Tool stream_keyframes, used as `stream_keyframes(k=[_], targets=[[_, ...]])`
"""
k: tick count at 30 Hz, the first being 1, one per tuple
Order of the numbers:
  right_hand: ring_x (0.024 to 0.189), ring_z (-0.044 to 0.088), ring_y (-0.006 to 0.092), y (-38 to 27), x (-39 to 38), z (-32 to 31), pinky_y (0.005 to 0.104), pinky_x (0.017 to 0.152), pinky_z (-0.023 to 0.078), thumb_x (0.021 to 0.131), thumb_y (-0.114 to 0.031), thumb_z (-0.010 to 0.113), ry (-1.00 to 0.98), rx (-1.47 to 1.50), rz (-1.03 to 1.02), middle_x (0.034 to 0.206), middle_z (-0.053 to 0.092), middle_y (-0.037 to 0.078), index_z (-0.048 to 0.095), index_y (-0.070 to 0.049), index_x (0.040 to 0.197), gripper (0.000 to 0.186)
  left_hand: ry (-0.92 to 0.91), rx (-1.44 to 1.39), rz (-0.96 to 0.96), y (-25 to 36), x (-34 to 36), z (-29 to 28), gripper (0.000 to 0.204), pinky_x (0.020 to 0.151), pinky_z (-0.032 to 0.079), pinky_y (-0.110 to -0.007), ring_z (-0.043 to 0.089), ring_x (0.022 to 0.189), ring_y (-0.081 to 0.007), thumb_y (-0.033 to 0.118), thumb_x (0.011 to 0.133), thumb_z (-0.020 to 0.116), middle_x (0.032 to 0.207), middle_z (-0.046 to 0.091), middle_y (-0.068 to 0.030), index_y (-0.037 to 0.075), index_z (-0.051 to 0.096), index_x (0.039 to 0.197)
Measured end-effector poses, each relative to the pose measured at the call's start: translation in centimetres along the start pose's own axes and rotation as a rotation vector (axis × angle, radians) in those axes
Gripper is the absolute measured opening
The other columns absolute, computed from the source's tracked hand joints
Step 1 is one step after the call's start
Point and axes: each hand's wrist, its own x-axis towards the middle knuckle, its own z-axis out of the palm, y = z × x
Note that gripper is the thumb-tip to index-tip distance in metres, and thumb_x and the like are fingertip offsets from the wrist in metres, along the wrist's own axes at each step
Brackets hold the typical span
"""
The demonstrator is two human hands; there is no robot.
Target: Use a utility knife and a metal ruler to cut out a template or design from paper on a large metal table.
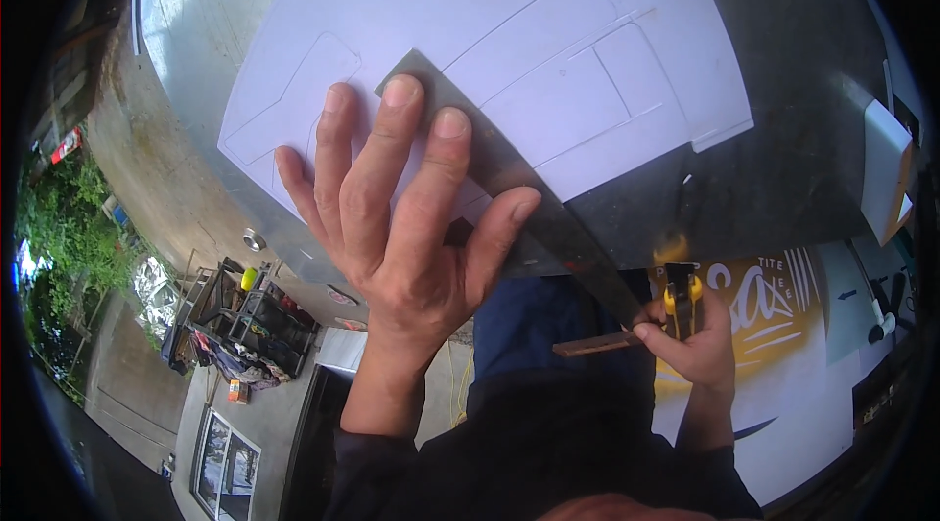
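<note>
A white sheet (597,61) marked with thin drawn outlines lies on a dark metal table (627,217). Across its near part runs an L-shaped steel square (514,168), slanting from the middle of the sheet past the table's near edge. My left hand (411,217) rests with spread fingers at the square's far end, fingertips on the metal and the paper. Beyond the near edge, my right hand (697,350) is closed round a yellow and black utility knife (682,301). Its thumb and fingers also touch the square's corner, where the short leg (592,343) sticks out leftward. The knife's blade tip is unclear.
Below the table at right lies a printed panel (774,325) with yellow and white lettering. A white board piece (886,164) sits at the table's right edge. On the floor at left stands a black rack (269,310) full of items. A window frame (225,462) is at lower left.
</note>
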Motion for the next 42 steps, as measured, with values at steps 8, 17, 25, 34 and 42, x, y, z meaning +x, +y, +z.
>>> stream_keyframes(k=[8,17,25,34,42], targets=[[0.075,0.067,0.0086,-0.1,0.1,0.0,0.0247,0.072,0.051,0.081,-0.006,0.083,-0.001,-0.041,-0.005,0.083,0.070,0.002,0.069,-0.003,0.096,0.021,-0.002,-0.002,0.002,0.0,-0.1,0.0,0.055,0.125,0.017,-0.053,0.042,0.148,-0.0393,0.038,0.090,0.078,0.147,0.058,-0.0172,0.009,0.065,0.135],[0.077,0.070,0.0102,-0.4,0.2,0.1,0.0258,0.075,0.054,0.081,-0.004,0.082,-0.007,-0.003,-0.011,0.085,0.074,0.004,0.068,-0.003,0.096,0.020,-0.015,0.021,-0.009,-0.1,0.0,-0.3,0.055,0.126,0.017,-0.054,0.042,0.149,-0.0378,0.041,0.090,0.079,0.147,0.059,-0.0169,0.010,0.065,0.134],[0.078,0.071,0.0108,-0.6,0.2,0.2,0.0257,0.075,0.055,0.081,-0.002,0.081,-0.002,0.022,0.010,0.085,0.074,0.004,0.068,-0.003,0.097,0.021,-0.022,0.015,-0.012,0.0,-0.1,-0.1,0.055,0.126,0.017,-0.053,0.041,0.149,-0.0377,0.043,0.090,0.079,0.147,0.059,-0.0163,0.011,0.065,0.133],[0.074,0.067,0.0090,0.1,0.1,0.2,0.0251,0.072,0.051,0.079,-0.005,0.083,0.009,-0.025,0.007,0.083,0.069,0.001,0.069,-0.003,0.095,0.021,-0.022,0.013,-0.017,0.0,0.1,-0.2,0.056,0.126,0.017,-0.054,0.042,0.149,-0.0381,0.043,0.090,0.079,0.146,0.059,-0.0170,0.011,0.065,0.133],[0.075,0.068,0.0095,-0.2,0.2,0.1,0.0253,0.072,0.052,0.080,-0.005,0.084,-0.003,-0.053,0.004,0.083,0.069,0.001,0.069,-0.003,0.095,0.021,-0.006,0.002,-0.020,0.1,-0.1,0.0,0.055,0.126,0.018,-0.054,0.042,0.149,-0.0379,0.044,0.090,0.078,0.146,0.059,-0.0167,0.012,0.066,0.132]])
